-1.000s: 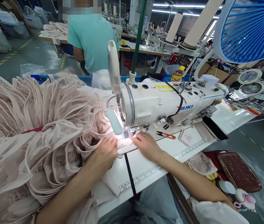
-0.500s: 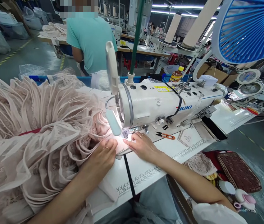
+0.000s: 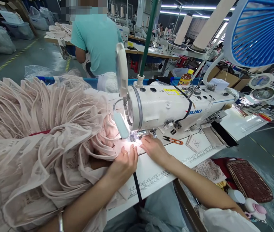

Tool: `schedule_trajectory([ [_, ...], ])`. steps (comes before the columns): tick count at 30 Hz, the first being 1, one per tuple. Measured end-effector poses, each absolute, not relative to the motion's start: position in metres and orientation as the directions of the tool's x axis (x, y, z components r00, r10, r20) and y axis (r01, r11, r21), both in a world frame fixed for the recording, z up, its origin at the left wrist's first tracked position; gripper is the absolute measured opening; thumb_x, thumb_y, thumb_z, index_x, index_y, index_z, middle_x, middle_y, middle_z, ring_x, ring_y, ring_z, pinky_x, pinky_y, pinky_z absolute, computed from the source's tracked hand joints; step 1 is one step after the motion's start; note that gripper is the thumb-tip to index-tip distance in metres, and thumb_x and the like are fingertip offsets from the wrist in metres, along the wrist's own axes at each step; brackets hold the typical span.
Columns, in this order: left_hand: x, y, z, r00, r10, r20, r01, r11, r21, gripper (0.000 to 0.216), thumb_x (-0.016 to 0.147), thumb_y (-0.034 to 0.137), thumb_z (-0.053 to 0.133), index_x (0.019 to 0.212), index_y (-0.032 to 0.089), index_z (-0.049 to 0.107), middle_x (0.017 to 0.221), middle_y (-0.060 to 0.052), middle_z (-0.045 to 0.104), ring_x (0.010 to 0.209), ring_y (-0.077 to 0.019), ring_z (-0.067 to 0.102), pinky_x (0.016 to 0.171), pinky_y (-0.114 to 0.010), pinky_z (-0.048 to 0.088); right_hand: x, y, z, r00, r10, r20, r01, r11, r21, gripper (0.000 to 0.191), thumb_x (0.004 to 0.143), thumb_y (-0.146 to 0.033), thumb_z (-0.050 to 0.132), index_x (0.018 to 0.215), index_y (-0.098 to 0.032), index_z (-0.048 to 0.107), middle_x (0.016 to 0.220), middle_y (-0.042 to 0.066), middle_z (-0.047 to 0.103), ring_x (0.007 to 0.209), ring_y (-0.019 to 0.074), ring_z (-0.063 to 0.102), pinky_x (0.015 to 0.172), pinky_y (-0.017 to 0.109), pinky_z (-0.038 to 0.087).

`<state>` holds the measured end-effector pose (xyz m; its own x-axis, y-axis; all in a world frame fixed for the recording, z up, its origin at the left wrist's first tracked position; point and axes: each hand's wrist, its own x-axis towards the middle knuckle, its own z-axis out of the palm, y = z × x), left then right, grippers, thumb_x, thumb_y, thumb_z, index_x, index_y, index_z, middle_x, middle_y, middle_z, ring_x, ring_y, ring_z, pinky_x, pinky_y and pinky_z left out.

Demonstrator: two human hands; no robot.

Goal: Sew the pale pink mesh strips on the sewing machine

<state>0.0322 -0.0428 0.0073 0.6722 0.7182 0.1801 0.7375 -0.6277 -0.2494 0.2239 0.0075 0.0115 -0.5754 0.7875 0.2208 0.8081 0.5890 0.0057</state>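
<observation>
Pale pink fabric lies under the lit needle area of a white sewing machine. My left hand, with a ring on one finger, pinches the fabric's near edge just in front of the presser foot. Close to the foot on the right, my right hand has its thumb and fingers closed on the same piece. The needle itself is too small to make out. A large heap of gathered pale pink lace fabric spreads left of the machine and runs up to the work.
Orange-handled thread snips and a stack of fabric labels or cards lie right of my hands. A blue fan hangs at upper right. A drink bottle stands behind the machine. A co-worker in a teal shirt sits ahead.
My left hand has moved right and nearer the presser foot along the fabric's edge. My right hand stays close to the foot. The view has shifted slightly.
</observation>
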Motion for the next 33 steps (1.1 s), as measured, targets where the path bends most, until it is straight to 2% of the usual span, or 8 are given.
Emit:
schedule_trajectory([
  [4, 0.049, -0.047, 0.008, 0.633, 0.744, 0.214, 0.769, -0.574, -0.281, 0.047, 0.090, 0.001, 0.039, 0.133, 0.003, 0.057, 0.129, -0.028, 0.062, 0.105, -0.0339, 0.068, 0.076, -0.042, 0.056, 0.217, 0.010, 0.011, -0.519, 0.822, 0.237, 0.844, 0.536, -0.012, 0.016, 0.100, -0.019, 0.048, 0.096, -0.016, 0.063, 0.092, 0.008, 0.067, 0.080, 0.0199, 0.060, 0.067, 0.030, 0.043],
  [7, 0.044, -0.042, 0.008, 0.632, 0.738, 0.235, 0.774, -0.589, -0.231, 0.045, 0.089, 0.000, 0.039, 0.130, 0.002, 0.058, 0.124, -0.028, 0.065, 0.113, -0.0342, 0.063, 0.088, -0.048, 0.053, 0.214, 0.009, 0.012, -0.526, 0.821, 0.223, 0.842, 0.539, 0.004, 0.022, 0.100, -0.015, 0.043, 0.094, -0.017, 0.065, 0.091, 0.007, 0.067, 0.082, 0.0204, 0.061, 0.070, 0.030, 0.044],
  [10, 0.036, -0.037, 0.008, 0.620, 0.749, 0.233, 0.784, -0.590, -0.192, 0.047, 0.088, -0.001, 0.041, 0.130, 0.005, 0.059, 0.130, -0.025, 0.062, 0.119, -0.0326, 0.060, 0.097, -0.047, 0.050, 0.212, 0.008, 0.018, -0.515, 0.844, 0.150, 0.856, 0.515, 0.040, 0.023, 0.097, -0.010, 0.044, 0.090, -0.017, 0.064, 0.091, 0.009, 0.067, 0.082, 0.0211, 0.062, 0.069, 0.030, 0.045],
  [14, 0.031, -0.034, 0.011, 0.636, 0.738, 0.225, 0.771, -0.598, -0.219, 0.046, 0.087, -0.001, 0.044, 0.131, 0.004, 0.058, 0.130, -0.023, 0.062, 0.111, -0.0304, 0.063, 0.092, -0.044, 0.051, 0.208, 0.012, 0.030, -0.427, 0.904, 0.021, 0.901, 0.423, 0.101, 0.023, 0.090, -0.002, 0.049, 0.100, -0.018, 0.062, 0.089, 0.010, 0.069, 0.078, 0.0223, 0.064, 0.065, 0.030, 0.045],
  [19, 0.030, -0.029, 0.013, 0.714, 0.656, 0.245, 0.699, -0.654, -0.289, 0.042, 0.086, -0.004, 0.039, 0.120, -0.001, 0.063, 0.119, -0.022, 0.067, 0.110, -0.0288, 0.063, 0.093, -0.040, 0.052, 0.194, 0.021, 0.040, -0.348, 0.931, -0.112, 0.932, 0.356, 0.062, 0.020, 0.097, -0.012, 0.043, 0.101, -0.021, 0.060, 0.086, 0.009, 0.071, 0.077, 0.0237, 0.066, 0.063, 0.030, 0.043],
  [26, 0.021, -0.019, 0.005, 0.326, 0.842, 0.429, 0.825, -0.475, 0.306, 0.040, 0.093, 0.004, 0.034, 0.119, 0.014, 0.063, 0.118, -0.010, 0.072, 0.111, -0.0190, 0.067, 0.098, -0.036, 0.055, 0.182, 0.010, 0.032, -0.312, 0.944, -0.110, 0.949, 0.314, 0.002, 0.021, 0.098, -0.017, 0.038, 0.109, -0.014, 0.056, 0.085, 0.011, 0.072, 0.074, 0.0240, 0.067, 0.062, 0.029, 0.038],
  [29, 0.023, -0.026, 0.004, 0.445, 0.785, 0.431, 0.728, -0.597, 0.336, 0.046, 0.091, 0.000, 0.032, 0.122, 0.014, 0.063, 0.124, -0.008, 0.070, 0.117, -0.0170, 0.065, 0.102, -0.033, 0.053, 0.184, 0.006, 0.028, -0.308, 0.947, -0.088, 0.951, 0.305, -0.046, 0.016, 0.093, -0.019, 0.046, 0.105, -0.014, 0.055, 0.080, 0.011, 0.072, 0.071, 0.0246, 0.067, 0.059, 0.030, 0.035],
  [33, 0.027, -0.039, 0.008, 0.546, 0.755, 0.362, 0.754, -0.632, 0.179, 0.060, 0.081, -0.012, 0.025, 0.126, 0.006, 0.061, 0.132, -0.011, 0.066, 0.129, -0.0251, 0.056, 0.109, -0.037, 0.048, 0.185, 0.004, 0.030, -0.301, 0.951, -0.066, 0.952, 0.296, -0.072, 0.014, 0.092, -0.019, 0.047, 0.100, -0.013, 0.055, 0.079, 0.012, 0.071, 0.070, 0.0253, 0.067, 0.057, 0.031, 0.032],
])
